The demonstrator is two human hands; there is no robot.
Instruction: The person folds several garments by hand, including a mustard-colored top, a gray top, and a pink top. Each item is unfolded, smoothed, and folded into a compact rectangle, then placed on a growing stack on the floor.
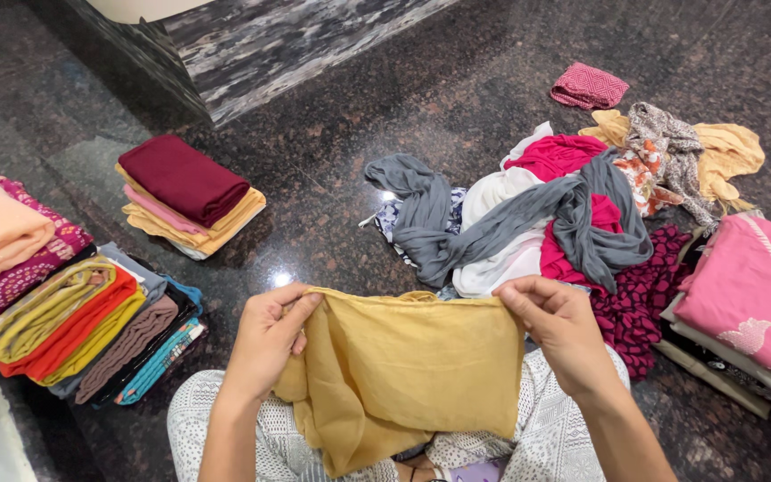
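Both hands grip the top edge of a mustard cloth (412, 366) at lower centre of the frame: the left hand (268, 337) pinches its left corner, the right hand (557, 323) its right corner, fingers closed on the fabric. The cloth hangs stretched between them over the person's lap, bunched at lower left. Just beyond it on the dark floor (332, 152) lies a loose heap, with a grey scarf (528, 223) draped across white and magenta pieces. At far right sits a pink folded garment (756, 290). At upper right lies a small pink cloth (589, 86). To the left, a folded stack topped in maroon (185, 183); at the left edge, a row of folded cloths (82, 326).
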